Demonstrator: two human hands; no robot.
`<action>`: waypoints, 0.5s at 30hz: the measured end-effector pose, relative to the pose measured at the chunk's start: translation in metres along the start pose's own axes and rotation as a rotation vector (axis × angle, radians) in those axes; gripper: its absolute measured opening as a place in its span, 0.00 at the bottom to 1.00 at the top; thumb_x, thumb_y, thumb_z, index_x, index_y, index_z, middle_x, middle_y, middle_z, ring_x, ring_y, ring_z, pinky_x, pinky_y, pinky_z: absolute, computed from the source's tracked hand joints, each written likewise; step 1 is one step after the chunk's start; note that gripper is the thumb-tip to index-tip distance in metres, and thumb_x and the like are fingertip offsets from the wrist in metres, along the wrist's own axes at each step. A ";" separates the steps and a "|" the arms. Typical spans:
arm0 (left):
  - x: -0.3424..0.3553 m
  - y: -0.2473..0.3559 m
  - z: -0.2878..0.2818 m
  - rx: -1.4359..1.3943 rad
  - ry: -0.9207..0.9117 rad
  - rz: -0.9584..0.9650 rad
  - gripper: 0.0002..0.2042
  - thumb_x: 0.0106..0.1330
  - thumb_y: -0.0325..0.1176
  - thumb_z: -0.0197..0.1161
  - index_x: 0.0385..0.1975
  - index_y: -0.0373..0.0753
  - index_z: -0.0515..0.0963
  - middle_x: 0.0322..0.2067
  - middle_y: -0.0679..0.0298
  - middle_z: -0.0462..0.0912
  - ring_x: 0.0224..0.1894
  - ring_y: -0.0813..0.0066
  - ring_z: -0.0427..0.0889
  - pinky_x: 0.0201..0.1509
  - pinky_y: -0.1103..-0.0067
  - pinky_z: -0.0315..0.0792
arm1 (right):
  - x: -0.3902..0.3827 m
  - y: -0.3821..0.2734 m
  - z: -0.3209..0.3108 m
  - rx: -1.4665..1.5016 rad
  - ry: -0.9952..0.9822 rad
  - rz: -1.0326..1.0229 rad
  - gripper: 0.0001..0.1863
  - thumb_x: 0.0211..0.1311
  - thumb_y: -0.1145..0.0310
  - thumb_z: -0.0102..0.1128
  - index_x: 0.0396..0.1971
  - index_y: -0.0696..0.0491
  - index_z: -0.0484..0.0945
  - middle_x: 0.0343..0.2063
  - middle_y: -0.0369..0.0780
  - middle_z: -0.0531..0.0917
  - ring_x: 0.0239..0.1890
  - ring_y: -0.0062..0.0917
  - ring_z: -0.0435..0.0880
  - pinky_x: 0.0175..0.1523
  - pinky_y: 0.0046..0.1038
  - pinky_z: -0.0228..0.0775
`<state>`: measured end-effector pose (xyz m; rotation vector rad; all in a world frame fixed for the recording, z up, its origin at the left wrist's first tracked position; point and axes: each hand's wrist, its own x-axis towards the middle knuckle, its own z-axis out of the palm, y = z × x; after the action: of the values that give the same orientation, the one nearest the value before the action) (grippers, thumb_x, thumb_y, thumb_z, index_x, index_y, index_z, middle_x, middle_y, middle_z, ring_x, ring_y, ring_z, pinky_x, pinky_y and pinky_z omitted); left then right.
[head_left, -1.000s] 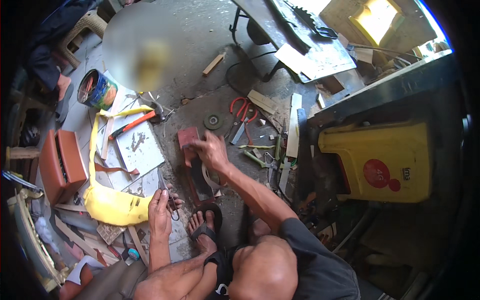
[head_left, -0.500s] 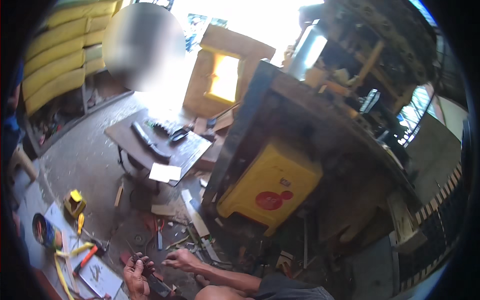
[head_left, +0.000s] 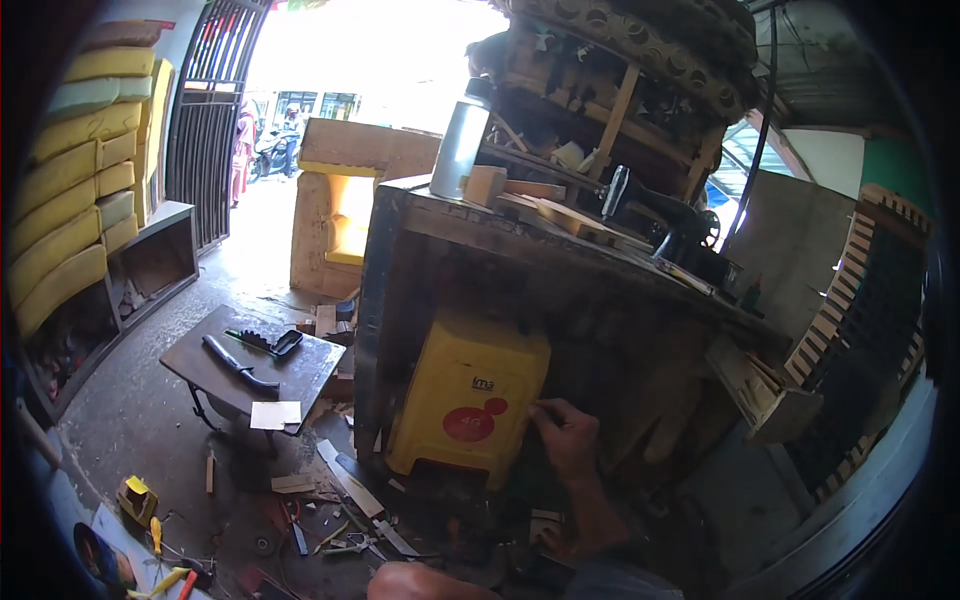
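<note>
My right hand (head_left: pixel 568 437) is raised in front of the workbench, its fingers drawn together in a pinch. Whatever they hold, if anything, is too small to make out. Just left of the fingertips is a yellow plastic stool (head_left: pixel 455 375) with red round marks, under the bench; I cannot tell whether the hand touches it. My left hand is out of view. A bare knee (head_left: pixel 425 582) shows at the lower edge. On the floor ahead lie pliers (head_left: pixel 297 528) with red and blue handles, among wood scraps and a long pale strip of wood (head_left: pixel 350 480).
A low dark table (head_left: pixel 185 350) bears a curved black part (head_left: pixel 240 366) and a white card (head_left: pixel 275 414). The workbench (head_left: pixel 420 215) carries a sewing machine (head_left: pixel 670 215) and a silver bottle (head_left: pixel 460 150). Yellow foam cushions (head_left: pixel 75 205) are stacked left. A yellow-handled screwdriver (head_left: pixel 156 535) lies lower left.
My right hand has moved right and upward, away from the left hand. The left hand, which held a thin item, has left the view. The view has tilted and turned to the right.
</note>
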<state>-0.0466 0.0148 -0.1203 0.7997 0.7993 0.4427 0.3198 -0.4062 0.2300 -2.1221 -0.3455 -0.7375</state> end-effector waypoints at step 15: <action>0.011 0.240 0.140 0.224 0.123 0.643 0.13 0.79 0.38 0.57 0.55 0.39 0.80 0.44 0.67 0.85 0.45 0.75 0.84 0.52 0.77 0.77 | 0.326 0.138 -0.296 -0.761 1.111 -0.229 0.24 0.72 0.65 0.58 0.64 0.61 0.75 0.54 0.56 0.83 0.56 0.49 0.83 0.63 0.44 0.74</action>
<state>0.0544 0.1091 0.1210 1.2513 0.6994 0.9933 0.5301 -0.7301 0.4829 -1.9251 0.3703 -2.2773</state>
